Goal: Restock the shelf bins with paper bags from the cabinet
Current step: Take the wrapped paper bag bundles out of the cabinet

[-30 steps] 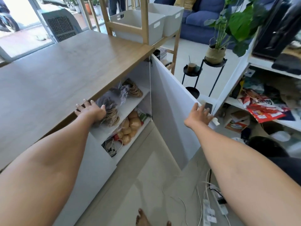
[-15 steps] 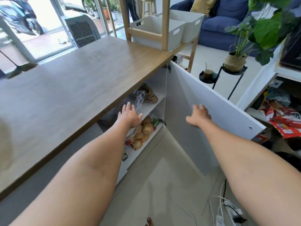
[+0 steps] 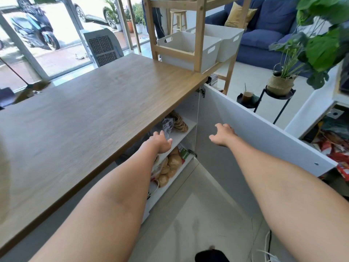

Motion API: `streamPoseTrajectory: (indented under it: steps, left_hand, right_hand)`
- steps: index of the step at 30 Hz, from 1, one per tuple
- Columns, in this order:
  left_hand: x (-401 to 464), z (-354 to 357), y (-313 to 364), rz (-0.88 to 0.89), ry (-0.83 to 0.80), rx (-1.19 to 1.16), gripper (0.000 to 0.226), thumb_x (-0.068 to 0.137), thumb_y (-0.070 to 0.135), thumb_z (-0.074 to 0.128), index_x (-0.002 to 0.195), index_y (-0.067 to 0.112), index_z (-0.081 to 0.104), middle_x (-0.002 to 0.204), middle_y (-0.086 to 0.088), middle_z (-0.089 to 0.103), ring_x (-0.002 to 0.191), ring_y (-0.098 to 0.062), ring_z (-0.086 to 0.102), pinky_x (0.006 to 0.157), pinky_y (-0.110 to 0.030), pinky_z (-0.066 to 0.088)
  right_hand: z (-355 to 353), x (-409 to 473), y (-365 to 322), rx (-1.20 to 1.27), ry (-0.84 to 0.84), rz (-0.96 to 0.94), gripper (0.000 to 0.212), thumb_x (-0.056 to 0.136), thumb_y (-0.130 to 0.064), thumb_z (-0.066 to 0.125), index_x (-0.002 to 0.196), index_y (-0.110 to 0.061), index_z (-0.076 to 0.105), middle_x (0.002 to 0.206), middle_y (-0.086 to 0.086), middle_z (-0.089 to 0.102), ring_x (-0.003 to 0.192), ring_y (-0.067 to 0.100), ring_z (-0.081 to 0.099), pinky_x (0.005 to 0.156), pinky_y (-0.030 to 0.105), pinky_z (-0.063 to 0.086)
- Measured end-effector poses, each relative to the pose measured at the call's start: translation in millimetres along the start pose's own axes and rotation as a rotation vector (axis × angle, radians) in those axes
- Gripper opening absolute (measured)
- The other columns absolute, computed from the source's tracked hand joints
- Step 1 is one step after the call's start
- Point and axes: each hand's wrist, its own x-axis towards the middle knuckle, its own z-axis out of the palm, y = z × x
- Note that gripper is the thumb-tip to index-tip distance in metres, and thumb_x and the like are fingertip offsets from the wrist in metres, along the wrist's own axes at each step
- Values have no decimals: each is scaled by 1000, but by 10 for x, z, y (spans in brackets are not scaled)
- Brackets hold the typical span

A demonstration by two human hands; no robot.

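From the head view, a brown wood-grain countertop (image 3: pixel 90 118) overhangs the white cabinet (image 3: pixel 186 133), hiding most of its inside, and its white door (image 3: pixel 255 140) stands swung open. Two white plastic bins (image 3: pixel 187 48) sit on the pale wooden shelf frame (image 3: pixel 200 31) beyond. Crumpled brown paper bags (image 3: pixel 171 165) lie heaped on the lower cabinet shelf, just below the left hand (image 3: pixel 160 141), which reaches in loosely spread and empty. The right hand (image 3: pixel 222 136), fingers curled and empty, hangs before the door.

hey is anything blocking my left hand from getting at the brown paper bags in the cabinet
Nothing visible does. The cabinet door is swung wide open and the left hand is at the upper shelf edge. The brown paper bags lie on the shelf below it, open to the front.
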Motion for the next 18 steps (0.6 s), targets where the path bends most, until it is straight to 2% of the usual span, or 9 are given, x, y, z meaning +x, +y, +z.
streamPoseTrajectory:
  steps: [8,13,15,18]
  left_hand:
    - [696,-15,281,-94,-62,-75,67,103,43,24,154,6,0,161,-19,0,149,-35,7,120,-43,13]
    - [1260,-46,532,-187,-113,-139,61,105,37,25,153,2,12,161,-15,11,149,-28,12,121,-35,11]
    - [1442,-52,664,-203,-109,-170,59,105,37,24,154,4,15,161,-14,15,149,-27,16,120,-35,13]
    - [1615,-3,730,-228,-52,-210,61,105,39,24,154,6,9,161,-14,13,148,-28,17,120,-36,16]
  right_hand:
    - [-165,898,130,-28,-85,-38,61,91,-35,48,145,-14,32,149,16,30,135,35,34,108,44,37]
    - [-358,1708,120,-52,-165,-127,60,91,-34,47,145,-13,33,147,16,32,132,35,38,106,46,39]
    - [-385,2005,138,-60,-212,-150,60,91,-35,47,145,-12,34,147,16,35,131,35,41,106,45,41]
    - [-311,2264,122,-51,-251,-176,58,92,-37,49,142,-9,40,142,16,45,127,34,47,103,41,44]
